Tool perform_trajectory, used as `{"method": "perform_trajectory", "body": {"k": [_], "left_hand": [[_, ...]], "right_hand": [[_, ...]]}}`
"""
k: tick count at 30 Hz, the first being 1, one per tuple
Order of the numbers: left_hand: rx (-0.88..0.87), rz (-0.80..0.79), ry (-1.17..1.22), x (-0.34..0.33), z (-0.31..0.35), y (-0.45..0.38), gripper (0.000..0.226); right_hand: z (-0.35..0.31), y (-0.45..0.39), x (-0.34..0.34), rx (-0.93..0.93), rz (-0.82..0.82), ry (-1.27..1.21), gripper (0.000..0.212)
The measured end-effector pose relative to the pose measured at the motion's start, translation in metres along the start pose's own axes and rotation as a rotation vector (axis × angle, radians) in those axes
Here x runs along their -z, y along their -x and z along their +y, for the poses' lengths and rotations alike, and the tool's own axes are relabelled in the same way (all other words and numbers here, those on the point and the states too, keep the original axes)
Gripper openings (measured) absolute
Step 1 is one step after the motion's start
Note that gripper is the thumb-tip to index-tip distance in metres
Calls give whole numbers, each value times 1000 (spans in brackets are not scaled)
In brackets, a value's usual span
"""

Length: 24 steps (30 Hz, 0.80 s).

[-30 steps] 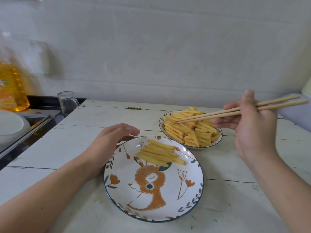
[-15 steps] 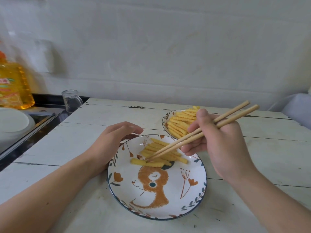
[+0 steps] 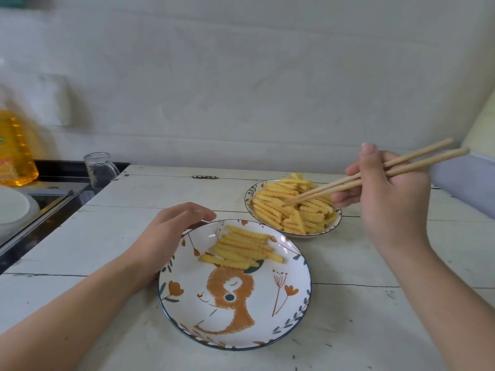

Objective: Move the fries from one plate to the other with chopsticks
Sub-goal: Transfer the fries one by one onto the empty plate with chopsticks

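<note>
wooden chopsticks (image 3: 375, 177) gripped in right hand (image 3: 388, 199), tips touching far fries (image 3: 292, 203); left hand (image 3: 168, 236) resting loosely curled beside near plate (image 3: 294, 311).

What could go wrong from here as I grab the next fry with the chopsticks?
The fries on the far plate are heaped and crossed, so the chopsticks may pinch two or flick one over the rim. A fry could also slip on the way across the bare table to the near plate. Your left hand only rests at that plate's edge, so a bump might shift it.
</note>
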<state>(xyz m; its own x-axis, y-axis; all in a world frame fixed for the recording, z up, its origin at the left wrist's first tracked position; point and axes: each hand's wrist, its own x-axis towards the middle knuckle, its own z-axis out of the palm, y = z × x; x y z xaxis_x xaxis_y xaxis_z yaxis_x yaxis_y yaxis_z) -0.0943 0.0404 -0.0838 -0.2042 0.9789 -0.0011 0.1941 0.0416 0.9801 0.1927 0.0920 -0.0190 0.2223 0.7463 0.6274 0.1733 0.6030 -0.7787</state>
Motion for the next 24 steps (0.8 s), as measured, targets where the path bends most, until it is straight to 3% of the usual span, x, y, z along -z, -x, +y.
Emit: {"method": "perform_trajectory", "body": {"k": [5, 14, 24], "left_hand": [[5, 8, 12, 0, 2, 2, 35], [10, 7, 17, 0, 1, 1, 37], [11, -3, 17, 1, 0, 0, 39]], "right_hand": [[5, -10, 8, -51, 1, 113, 48], [0, -3, 4, 51, -74, 271, 50], [1, -11, 14, -21, -88, 220, 60]]}}
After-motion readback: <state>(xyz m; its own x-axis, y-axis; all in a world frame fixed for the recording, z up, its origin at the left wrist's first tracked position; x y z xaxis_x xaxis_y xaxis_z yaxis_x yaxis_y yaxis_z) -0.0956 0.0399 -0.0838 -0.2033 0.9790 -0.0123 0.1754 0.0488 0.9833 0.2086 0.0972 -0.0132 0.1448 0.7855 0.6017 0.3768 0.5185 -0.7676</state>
